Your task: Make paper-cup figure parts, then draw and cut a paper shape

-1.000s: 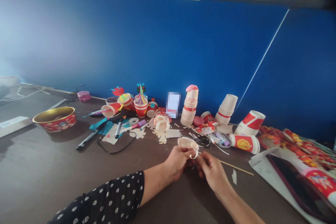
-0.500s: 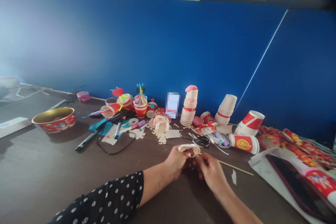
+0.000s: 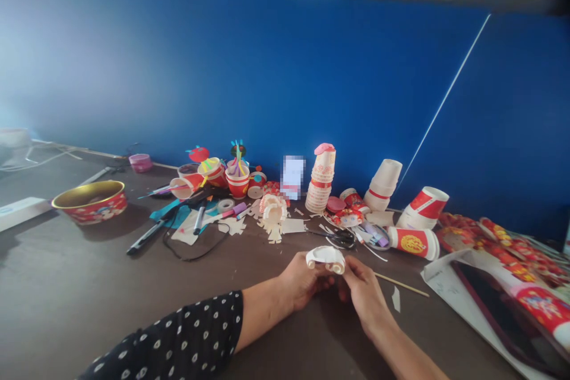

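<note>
A white paper piece (image 3: pixel 326 255) with rolled-up ends is held above the dark tabletop, right in front of me. My left hand (image 3: pixel 299 282) pinches it from the left, its fingers closed and partly hidden beneath the paper. On the other side, my right hand (image 3: pixel 363 286) has thumb and fingers closed at the right-hand curl; some of its fingertips are out of sight. Beyond my hands lies a paper figure (image 3: pixel 275 214) with curled strips around its top. A thin wooden stick (image 3: pixel 403 285) rests just right of my right hand, near a small paper scrap (image 3: pixel 396 299).
Stacked paper cups (image 3: pixel 321 184) stand by the blue partition (image 3: pixel 285 71). Scissors (image 3: pixel 341 239), markers (image 3: pixel 200 219) and paper scraps lie ahead. At left is a red and gold bowl (image 3: pixel 91 205); at right, a fallen cup (image 3: pixel 414 243) and a dark phone-like device (image 3: pixel 499 314).
The paper piece has turned in my hands, so its smooth white face now shows with a roll at each end. My right hand has shifted slightly to the right.
</note>
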Tool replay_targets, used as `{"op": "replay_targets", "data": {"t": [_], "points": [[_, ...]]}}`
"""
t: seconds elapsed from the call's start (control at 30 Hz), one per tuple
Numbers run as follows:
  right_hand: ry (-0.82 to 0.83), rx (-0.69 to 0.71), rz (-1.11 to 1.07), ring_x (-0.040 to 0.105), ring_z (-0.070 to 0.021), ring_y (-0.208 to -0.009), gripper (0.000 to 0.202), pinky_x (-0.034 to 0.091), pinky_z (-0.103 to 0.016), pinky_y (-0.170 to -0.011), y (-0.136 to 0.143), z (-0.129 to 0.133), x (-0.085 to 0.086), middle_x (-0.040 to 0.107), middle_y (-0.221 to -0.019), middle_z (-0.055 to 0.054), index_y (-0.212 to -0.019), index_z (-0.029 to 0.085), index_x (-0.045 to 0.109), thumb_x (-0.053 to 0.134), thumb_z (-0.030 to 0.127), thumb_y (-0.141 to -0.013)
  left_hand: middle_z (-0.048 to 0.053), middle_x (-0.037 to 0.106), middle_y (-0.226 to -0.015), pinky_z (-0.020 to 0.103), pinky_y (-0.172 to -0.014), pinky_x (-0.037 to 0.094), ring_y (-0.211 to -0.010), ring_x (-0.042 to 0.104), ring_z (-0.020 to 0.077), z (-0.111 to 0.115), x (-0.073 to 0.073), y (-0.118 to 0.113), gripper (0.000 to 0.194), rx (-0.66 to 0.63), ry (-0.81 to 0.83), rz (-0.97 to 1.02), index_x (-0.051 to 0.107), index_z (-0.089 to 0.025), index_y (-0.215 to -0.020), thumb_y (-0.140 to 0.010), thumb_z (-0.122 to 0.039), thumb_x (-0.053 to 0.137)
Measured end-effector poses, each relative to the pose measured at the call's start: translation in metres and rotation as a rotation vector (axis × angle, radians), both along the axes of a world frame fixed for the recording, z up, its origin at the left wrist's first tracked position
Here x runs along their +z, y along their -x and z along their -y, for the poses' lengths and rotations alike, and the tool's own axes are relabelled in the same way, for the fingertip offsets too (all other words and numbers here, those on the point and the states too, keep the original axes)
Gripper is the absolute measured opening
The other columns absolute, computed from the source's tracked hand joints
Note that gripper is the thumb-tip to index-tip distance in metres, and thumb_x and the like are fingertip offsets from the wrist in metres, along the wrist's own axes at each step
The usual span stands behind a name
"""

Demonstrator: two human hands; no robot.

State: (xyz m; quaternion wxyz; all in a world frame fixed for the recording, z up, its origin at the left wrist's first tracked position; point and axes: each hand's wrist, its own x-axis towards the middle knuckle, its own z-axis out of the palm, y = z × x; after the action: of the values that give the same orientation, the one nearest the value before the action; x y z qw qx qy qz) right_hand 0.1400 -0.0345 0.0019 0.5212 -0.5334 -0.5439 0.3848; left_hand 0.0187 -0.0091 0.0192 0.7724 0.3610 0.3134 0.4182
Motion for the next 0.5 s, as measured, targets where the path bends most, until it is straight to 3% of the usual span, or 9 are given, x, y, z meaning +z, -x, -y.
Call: {"op": "replay_targets", "data": {"t": [0.23, 0.5], "points": [[-0.083, 0.083, -0.089, 0.035, -0.0102, -0.043, 0.037, 0.030, -0.022, -0.040, 0.0007, 0.0052, 0.0040, 0.047, -0.047, 0.003, -0.065, 0.017, 0.060, 0.048, 0.051, -0.072, 0.006, 0.057, -0.046, 0.029, -0.049, 0.039, -0.045, 0.052, 0.0158, 0.0046, 0.0098, -0.0026, 0.009, -0.055, -0.065, -0.034, 0.061, -0.008, -0.049, -0.044, -0.013, 0.067], [-0.078, 0.058, -0.097, 0.036, -0.0105, -0.042, 0.027, 0.030, -0.021, -0.039, 0.0012, 0.0043, 0.0045, 0.046, -0.046, 0.003, -0.068, 0.017, 0.062, 0.050, 0.040, -0.073, 0.004, 0.055, -0.044, 0.028, -0.050, 0.038, -0.044, 0.049, 0.0128, 0.0024, 0.0004, -0.0040, 0.016, 0.012, -0.115, -0.125, 0.063, -0.008, -0.052, -0.048, -0.023, 0.068]]}}
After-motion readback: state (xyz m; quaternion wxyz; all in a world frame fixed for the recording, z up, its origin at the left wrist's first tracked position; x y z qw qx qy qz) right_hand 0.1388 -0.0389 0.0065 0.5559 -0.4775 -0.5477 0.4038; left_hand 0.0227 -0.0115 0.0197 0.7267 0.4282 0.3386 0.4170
